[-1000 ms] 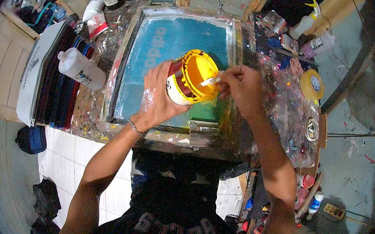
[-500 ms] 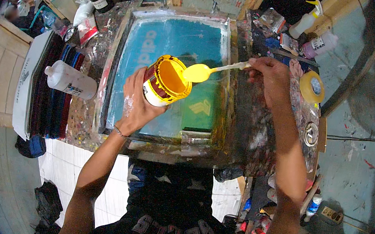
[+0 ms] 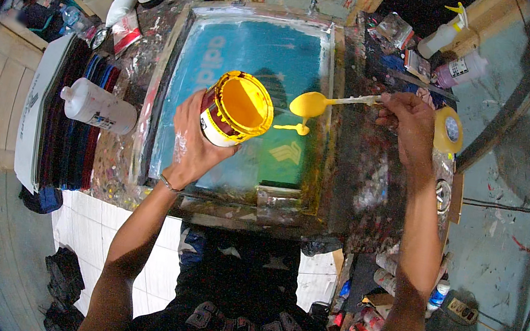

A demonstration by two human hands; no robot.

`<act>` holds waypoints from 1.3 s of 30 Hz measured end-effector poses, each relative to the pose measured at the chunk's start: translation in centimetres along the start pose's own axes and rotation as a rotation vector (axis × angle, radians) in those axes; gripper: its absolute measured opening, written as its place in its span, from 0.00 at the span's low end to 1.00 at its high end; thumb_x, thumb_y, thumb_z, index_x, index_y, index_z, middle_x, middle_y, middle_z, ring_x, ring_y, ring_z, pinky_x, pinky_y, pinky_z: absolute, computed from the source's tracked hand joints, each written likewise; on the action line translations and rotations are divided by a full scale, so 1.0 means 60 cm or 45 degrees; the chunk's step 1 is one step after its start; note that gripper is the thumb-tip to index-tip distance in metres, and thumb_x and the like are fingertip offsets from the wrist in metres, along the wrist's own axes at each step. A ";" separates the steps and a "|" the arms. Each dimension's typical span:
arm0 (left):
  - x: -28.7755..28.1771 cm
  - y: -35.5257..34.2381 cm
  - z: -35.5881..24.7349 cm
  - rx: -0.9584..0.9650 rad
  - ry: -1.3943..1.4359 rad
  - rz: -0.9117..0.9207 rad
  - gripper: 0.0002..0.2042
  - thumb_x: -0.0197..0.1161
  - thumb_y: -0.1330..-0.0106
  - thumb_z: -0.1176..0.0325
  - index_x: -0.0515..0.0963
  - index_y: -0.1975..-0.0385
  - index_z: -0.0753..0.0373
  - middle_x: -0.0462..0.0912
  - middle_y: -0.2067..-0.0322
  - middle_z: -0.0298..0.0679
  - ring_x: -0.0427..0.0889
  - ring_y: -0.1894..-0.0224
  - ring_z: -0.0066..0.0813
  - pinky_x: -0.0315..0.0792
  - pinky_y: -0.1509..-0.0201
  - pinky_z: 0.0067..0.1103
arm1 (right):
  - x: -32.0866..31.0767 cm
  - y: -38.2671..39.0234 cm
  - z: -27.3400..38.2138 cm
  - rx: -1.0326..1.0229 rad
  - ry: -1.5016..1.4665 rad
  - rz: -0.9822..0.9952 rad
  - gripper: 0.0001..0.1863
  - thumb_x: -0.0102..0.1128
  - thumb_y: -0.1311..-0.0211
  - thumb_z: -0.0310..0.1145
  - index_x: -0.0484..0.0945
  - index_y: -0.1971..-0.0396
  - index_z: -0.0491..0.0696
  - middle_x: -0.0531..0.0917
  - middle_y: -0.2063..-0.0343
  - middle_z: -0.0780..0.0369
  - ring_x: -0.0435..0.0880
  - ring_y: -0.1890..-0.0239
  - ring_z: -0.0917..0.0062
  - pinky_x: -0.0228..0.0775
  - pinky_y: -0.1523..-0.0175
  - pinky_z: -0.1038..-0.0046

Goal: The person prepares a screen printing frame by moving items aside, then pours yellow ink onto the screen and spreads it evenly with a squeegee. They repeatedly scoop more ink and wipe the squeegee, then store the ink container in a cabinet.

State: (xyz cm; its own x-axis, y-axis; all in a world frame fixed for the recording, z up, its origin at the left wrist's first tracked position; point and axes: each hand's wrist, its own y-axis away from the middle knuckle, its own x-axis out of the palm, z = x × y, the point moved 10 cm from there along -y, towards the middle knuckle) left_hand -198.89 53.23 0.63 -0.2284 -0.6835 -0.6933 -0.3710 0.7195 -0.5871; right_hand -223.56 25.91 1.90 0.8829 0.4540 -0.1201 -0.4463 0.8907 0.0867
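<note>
Paint (image 3: 302,130) trails from our yellow-coated spoon (image 3: 308,105) onto the blue screen (image 3: 261,41).
We grip the yellow-rimmed tub (image 3: 237,111) in our left hand (image 3: 191,139) above the screen; our right hand (image 3: 409,124) pinches the spoon's handle.

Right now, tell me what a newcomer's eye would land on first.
Most likely the open yellow-rimmed tub in the left grip, above the blue framed screen. Then the spoon with its yellow-covered bowl, held by the handle in the right grip, to the tub's right. A vivid yellow streak shows just below that bowl.
</note>
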 end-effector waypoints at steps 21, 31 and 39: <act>0.011 -0.001 -0.046 -0.023 0.020 0.017 0.48 0.78 0.64 0.62 0.59 0.40 0.68 0.69 0.47 0.52 0.68 0.47 0.53 0.62 0.43 0.41 | 0.051 -0.020 0.049 -0.012 -0.172 0.095 0.08 0.64 0.45 0.30 0.82 0.72 0.39 0.84 0.76 0.58 0.82 0.78 0.77 0.77 0.72 0.75; 0.009 -0.048 -0.019 -0.338 0.642 0.007 0.50 0.83 0.65 0.68 0.57 0.39 0.67 0.69 0.44 0.47 0.70 0.42 0.37 0.65 0.37 0.30 | 0.265 0.018 0.199 -0.691 0.347 0.574 0.10 0.68 0.46 0.32 0.81 0.72 0.39 0.84 0.76 0.61 0.83 0.72 0.80 0.77 0.68 0.78; 0.000 0.001 0.042 -0.467 0.844 0.039 0.50 0.82 0.66 0.70 0.58 0.39 0.67 0.71 0.43 0.45 0.71 0.41 0.34 0.65 0.35 0.29 | 0.271 0.091 0.253 -1.252 0.612 0.436 0.09 0.68 0.46 0.31 0.83 0.68 0.43 0.83 0.75 0.62 0.79 0.71 0.81 0.72 0.64 0.77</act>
State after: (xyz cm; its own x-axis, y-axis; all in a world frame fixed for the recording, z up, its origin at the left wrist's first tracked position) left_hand -196.63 53.58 -0.47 -0.6938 -0.6782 -0.2422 -0.6050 0.7314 -0.3147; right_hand -209.43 37.79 15.44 0.6406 0.4493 -0.6227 -0.7601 0.2553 -0.5976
